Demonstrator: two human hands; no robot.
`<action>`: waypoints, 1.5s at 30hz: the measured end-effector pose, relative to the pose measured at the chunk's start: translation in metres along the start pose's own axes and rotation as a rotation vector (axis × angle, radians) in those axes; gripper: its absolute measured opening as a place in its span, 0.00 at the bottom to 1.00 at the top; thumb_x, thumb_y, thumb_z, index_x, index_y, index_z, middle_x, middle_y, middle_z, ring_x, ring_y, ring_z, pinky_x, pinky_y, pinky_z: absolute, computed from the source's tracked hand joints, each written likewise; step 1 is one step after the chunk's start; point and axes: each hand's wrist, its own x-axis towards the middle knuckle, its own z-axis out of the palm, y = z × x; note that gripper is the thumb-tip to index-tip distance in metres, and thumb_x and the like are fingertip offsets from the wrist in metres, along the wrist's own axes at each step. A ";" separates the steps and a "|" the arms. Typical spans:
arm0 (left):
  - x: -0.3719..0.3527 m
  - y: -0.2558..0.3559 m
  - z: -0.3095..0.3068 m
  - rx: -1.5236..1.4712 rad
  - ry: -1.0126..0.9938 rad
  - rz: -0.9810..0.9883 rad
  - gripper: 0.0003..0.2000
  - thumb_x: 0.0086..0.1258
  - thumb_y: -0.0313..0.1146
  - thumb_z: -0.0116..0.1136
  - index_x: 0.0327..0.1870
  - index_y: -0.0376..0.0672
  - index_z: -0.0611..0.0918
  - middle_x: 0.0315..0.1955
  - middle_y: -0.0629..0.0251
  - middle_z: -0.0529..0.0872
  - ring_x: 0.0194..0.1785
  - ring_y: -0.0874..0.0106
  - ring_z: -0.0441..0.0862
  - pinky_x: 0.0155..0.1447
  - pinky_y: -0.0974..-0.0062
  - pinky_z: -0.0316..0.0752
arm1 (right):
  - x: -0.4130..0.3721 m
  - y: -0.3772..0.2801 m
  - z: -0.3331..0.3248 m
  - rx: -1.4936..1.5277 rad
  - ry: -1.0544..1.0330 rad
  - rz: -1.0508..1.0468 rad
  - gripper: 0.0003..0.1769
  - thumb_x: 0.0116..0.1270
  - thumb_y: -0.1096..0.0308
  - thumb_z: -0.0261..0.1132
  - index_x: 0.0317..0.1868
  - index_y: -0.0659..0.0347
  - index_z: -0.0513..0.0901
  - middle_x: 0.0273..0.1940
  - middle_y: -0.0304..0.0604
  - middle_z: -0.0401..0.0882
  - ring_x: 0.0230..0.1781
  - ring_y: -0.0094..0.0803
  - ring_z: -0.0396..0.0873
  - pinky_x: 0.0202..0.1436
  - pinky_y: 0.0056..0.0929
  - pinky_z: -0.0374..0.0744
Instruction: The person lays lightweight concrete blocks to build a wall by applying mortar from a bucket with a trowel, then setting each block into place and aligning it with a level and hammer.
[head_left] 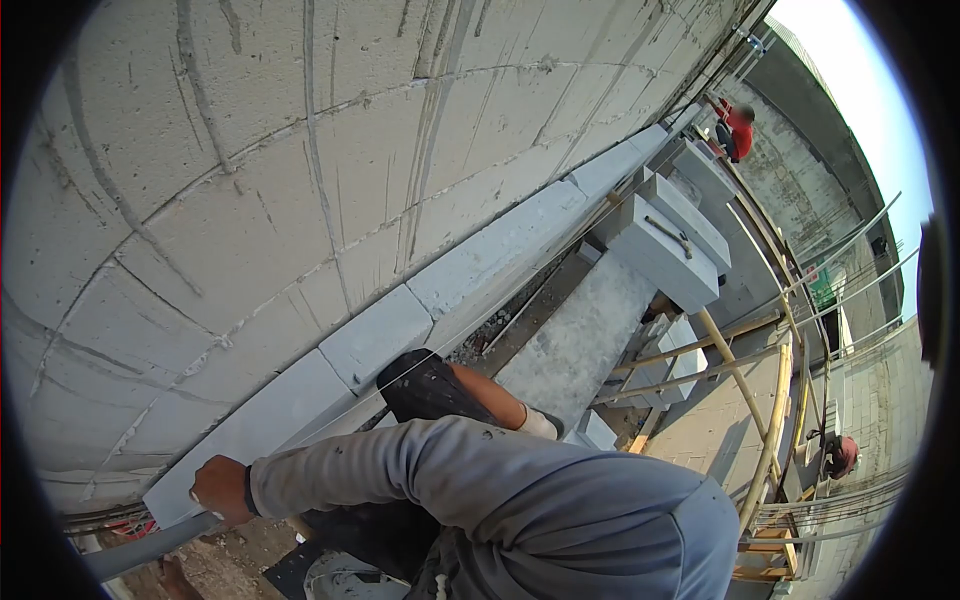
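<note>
My right hand (222, 490), in a grey sleeve with a dark cuff, is closed at the near end of a row of pale blocks. Its fingers curl downward beside the end block (265, 430), and what they hold is hidden. A grey bar or tube (150, 552) runs from the lower left up to the underside of this hand. Below the bar, at the bottom edge, is a brownish shape (177, 580) that I cannot make out. I do not clearly see my left hand. A thin string (480, 322) stretches along the blocks.
A tall block wall (380, 150) rises at the left. Loose blocks (665, 250) are stacked on the platform (570, 340), one with a dark tool (668, 235) on top. Bamboo poles (775, 410) line the right. A person in red (738, 130) crouches far off; another person (842, 455) is lower right.
</note>
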 end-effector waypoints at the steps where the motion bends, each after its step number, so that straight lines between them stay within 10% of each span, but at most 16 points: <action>1: 0.000 0.001 0.001 0.007 -0.005 0.005 0.21 0.64 0.41 0.58 0.51 0.35 0.73 0.43 0.59 0.79 0.46 0.69 0.75 0.51 0.75 0.67 | -0.001 0.001 0.000 0.009 0.006 0.002 0.16 0.31 0.62 0.70 0.22 0.63 0.80 0.24 0.48 0.79 0.31 0.45 0.80 0.35 0.39 0.78; 14: 0.001 0.009 0.007 0.068 -0.036 0.048 0.27 0.64 0.40 0.61 0.58 0.28 0.71 0.51 0.50 0.78 0.54 0.62 0.74 0.64 0.69 0.66 | -0.005 0.003 -0.005 -0.033 0.053 0.003 0.12 0.32 0.65 0.67 0.20 0.62 0.81 0.23 0.47 0.79 0.28 0.45 0.80 0.34 0.39 0.78; 45: 0.005 -0.003 0.009 0.006 0.024 0.094 0.25 0.62 0.31 0.63 0.57 0.27 0.71 0.50 0.52 0.79 0.51 0.67 0.76 0.56 0.74 0.75 | -0.018 0.014 0.007 -0.001 0.011 0.046 0.13 0.29 0.67 0.67 0.21 0.62 0.80 0.24 0.49 0.79 0.29 0.47 0.80 0.33 0.40 0.78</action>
